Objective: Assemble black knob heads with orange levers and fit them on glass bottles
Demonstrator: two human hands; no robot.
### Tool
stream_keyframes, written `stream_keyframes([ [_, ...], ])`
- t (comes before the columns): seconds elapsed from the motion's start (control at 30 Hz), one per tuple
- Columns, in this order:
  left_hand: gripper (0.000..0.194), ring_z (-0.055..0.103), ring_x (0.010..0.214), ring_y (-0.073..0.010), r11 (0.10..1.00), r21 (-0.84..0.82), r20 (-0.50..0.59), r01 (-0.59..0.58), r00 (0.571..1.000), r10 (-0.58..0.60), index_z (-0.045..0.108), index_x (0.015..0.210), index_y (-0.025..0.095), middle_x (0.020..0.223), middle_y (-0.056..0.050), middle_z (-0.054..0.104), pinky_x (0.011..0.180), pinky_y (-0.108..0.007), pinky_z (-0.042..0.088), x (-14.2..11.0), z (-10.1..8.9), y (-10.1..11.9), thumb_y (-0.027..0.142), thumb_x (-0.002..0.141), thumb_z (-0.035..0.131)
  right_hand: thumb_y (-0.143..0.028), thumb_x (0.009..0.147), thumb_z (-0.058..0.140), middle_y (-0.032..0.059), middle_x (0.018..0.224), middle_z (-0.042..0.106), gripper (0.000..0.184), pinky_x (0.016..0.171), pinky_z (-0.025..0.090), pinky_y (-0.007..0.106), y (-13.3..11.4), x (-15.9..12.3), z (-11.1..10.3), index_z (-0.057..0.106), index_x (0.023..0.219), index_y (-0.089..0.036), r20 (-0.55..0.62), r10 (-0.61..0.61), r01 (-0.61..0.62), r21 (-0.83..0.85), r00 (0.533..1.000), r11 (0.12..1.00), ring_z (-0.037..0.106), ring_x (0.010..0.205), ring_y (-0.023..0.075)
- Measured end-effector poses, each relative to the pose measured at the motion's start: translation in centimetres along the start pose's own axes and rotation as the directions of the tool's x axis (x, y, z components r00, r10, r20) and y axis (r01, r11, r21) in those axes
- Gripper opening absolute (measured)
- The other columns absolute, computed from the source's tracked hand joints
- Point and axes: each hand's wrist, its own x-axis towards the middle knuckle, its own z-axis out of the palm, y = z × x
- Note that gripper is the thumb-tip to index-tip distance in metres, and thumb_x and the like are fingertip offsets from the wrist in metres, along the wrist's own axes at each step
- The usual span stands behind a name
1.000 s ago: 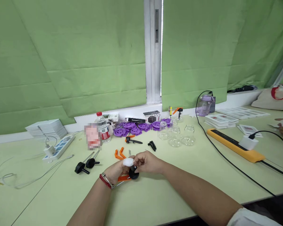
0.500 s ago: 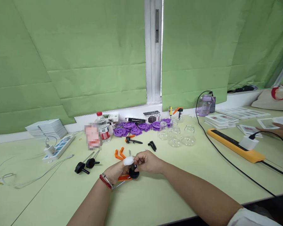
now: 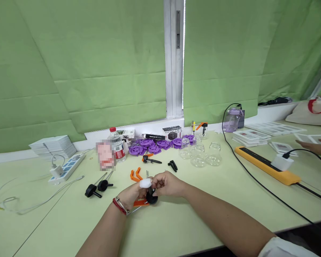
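My left hand (image 3: 132,195), with a white wrap on its thumb, is closed around a black round cap with a stem (image 3: 151,198). The fingertips of my right hand (image 3: 168,184) pinch the same cap from the other side. An orange crank handle (image 3: 140,203) and a thin metal rod stick out under my left hand; how they join the cap is hidden. Beyond my left hand lie loose orange handles (image 3: 136,175). Further left rest two black caps with rods (image 3: 91,191). Small black knobs (image 3: 173,165) and a black-and-orange crank piece (image 3: 151,160) lie farther back.
Purple plastic pieces (image 3: 147,146), a red-capped bottle (image 3: 119,148) and clear jars (image 3: 198,159) stand behind my hands. A white power strip (image 3: 69,167) is at left. At right, a black cable crosses near a yellow power strip (image 3: 264,166) and another person's hand (image 3: 317,148).
My hands stay almost in place, with only a slight tilt of the cap between them. At the right, the other person's hand has shifted with a white frame.
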Motion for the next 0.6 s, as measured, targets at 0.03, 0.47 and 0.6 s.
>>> stream_keyframes([
  [0.03,0.028,0.044,0.064,-0.0126,1.000,0.007,-0.008,-0.002,1.000,0.002,0.052,0.077,0.020,0.070,0.003,0.047,0.063,-0.025,0.034,-0.03,0.01,0.04,0.047,0.070,0.051,-0.024,0.054,0.078,-0.0041,0.065,0.054,0.025,0.052,0.034,0.021,-0.10,-0.02,-0.01,0.061,0.069,-0.013,0.005,-0.001,0.001,0.002,1.000,1.000,0.042,0.054,0.0061],
  [0.47,0.028,0.036,0.055,-0.0118,0.995,0.085,-0.054,0.049,0.998,-0.045,0.049,0.077,0.021,0.057,0.006,0.028,0.063,-0.027,0.030,0.25,-0.35,-0.30,0.047,0.070,0.044,-0.027,0.057,0.077,0.0033,0.081,0.062,0.018,0.074,0.044,0.028,-0.40,-0.02,-0.29,0.071,0.068,-0.015,-0.013,-0.090,0.090,0.033,0.996,0.995,0.057,0.078,0.0149],
  [0.6,0.026,0.043,0.063,-0.0162,0.998,0.057,-0.016,0.005,1.000,-0.004,0.051,0.075,0.022,0.064,0.003,0.037,0.066,-0.029,0.032,-0.05,0.00,-0.01,0.047,0.070,0.045,-0.028,0.059,0.076,0.0036,0.080,0.063,0.017,0.076,0.045,0.029,-0.62,-0.08,-0.30,0.071,0.068,-0.015,-0.012,-0.100,0.101,0.025,0.995,0.995,0.058,0.080,0.0157],
])
